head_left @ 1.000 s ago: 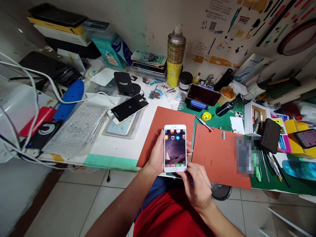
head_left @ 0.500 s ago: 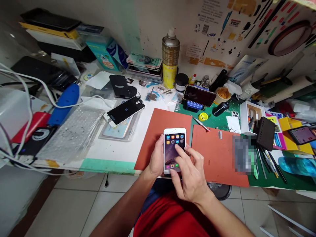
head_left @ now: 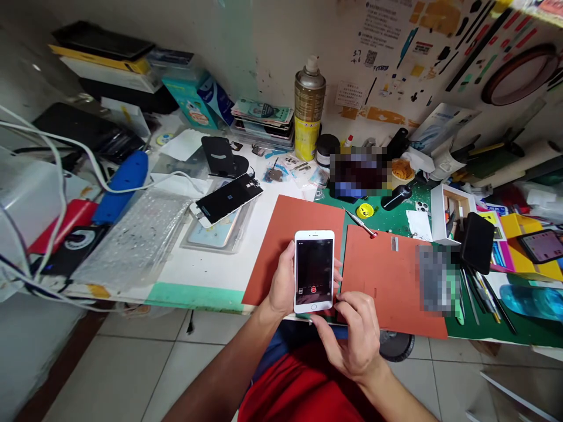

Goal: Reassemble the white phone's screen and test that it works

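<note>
A white smartphone [head_left: 314, 264] with a round home button is upright in my left hand [head_left: 281, 284], its palm along the phone's left edge and fingertips showing past the right edge. The screen is mostly dark, with a red round button near its bottom. Just off the phone's lower right corner, my right hand [head_left: 357, 335] is open with nothing in it, thumb apart from the bent fingers. Below the phone lie two reddish-brown mats [head_left: 285, 225] at the bench's front edge.
Left on the bench are a detached phone screen [head_left: 231, 198], bubble wrap [head_left: 132, 237] and white cables [head_left: 83, 155]. A spray can [head_left: 308, 111] stands by the wall. To the right lie a screwdriver [head_left: 361, 223], a yellow cap [head_left: 365, 211], a black phone [head_left: 477, 242] and several thin tools [head_left: 481, 296].
My right hand has drawn back from the phone's screen, down and right. The display has gone from app icons to a dark view with a red button.
</note>
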`<state>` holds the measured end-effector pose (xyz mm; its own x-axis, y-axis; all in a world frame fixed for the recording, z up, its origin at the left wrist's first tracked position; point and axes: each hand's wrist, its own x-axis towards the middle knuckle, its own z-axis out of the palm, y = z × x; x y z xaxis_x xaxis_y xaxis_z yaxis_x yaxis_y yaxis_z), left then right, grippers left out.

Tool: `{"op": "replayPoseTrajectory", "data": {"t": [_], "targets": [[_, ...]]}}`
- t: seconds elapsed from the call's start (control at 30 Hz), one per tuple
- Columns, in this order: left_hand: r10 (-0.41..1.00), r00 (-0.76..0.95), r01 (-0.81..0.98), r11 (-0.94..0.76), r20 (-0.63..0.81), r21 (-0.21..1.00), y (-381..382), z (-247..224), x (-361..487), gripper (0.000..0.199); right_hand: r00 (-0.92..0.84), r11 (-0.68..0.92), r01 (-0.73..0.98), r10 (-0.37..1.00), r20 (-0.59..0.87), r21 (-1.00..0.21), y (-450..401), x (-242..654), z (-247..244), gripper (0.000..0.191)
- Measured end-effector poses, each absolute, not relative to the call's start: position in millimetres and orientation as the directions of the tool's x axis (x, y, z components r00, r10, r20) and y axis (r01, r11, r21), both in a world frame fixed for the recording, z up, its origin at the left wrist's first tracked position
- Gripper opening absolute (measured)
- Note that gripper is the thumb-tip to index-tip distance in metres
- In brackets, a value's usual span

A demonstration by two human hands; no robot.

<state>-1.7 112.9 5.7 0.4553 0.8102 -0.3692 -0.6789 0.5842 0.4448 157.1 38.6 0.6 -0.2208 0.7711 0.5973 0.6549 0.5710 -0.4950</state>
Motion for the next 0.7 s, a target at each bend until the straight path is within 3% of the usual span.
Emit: {"op": "replayPoseTrajectory", "data": {"t": [0.17, 0.3, 0.5, 0.7], "targets": [[0.810, 0.459, -0.693, 0.583, -0.364, 0.424, 115.7, 7.4, -2.0, 0.084, -0.224, 0.514, 0.697, 0.819, 0.529, -0.501, 33.3, 160.8, -15.7, 0.035], [0.808, 0.476, -0.682, 0.588, -0.347, 0.435, 115.2, 6.8, -3.5, 0.087, -0.230, 0.552, 0.668, 0.791, 0.568, -0.499, 40.4, 156.2, -18.2, 0.031], [0.872, 0.417, -0.716, 0.488, -0.255, 0.499, 112.4, 4.3, -2.0, 0.074, -0.174, 0.549, 0.676, 0.767, 0.618, -0.491, 54.7, 149.6, -17.8, 0.033], [0.898, 0.349, -0.749, 0.439, -0.268, 0.495, 112.0, 3.9, 0.6, 0.071, -0.171, 0.553, 0.684, 0.756, 0.632, -0.476, 56.9, 147.7, -21.3, 0.037]]}}
